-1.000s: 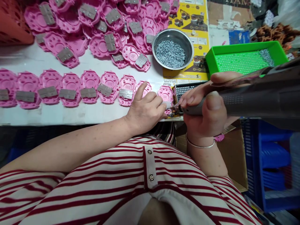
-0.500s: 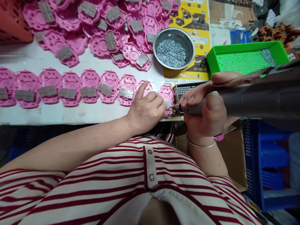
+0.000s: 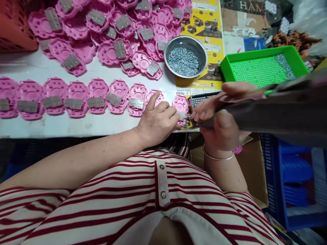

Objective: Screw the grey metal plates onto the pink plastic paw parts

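My left hand (image 3: pixel 157 119) rests on the white table's front edge, its fingertips pressing a grey metal plate on a pink plastic part (image 3: pixel 180 103). My right hand (image 3: pixel 221 117) grips a dark electric screwdriver (image 3: pixel 276 112) that lies across the view; its tip meets the grey plate beside my left fingertips. A row of pink parts (image 3: pixel 74 98) with grey plates runs leftwards from there along the table.
A heap of pink parts (image 3: pixel 109 30) fills the back of the table. A steel bowl of screws (image 3: pixel 185 56) and a green tray (image 3: pixel 263 66) stand at the back right. A small black perforated tray (image 3: pixel 201 99) sits by my right fingers. Blue crates (image 3: pixel 298 183) lie lower right.
The camera has tilted a little, so the whole scene has shifted. The screwdriver is blurred by motion now. Both hands remain at the same pink part.
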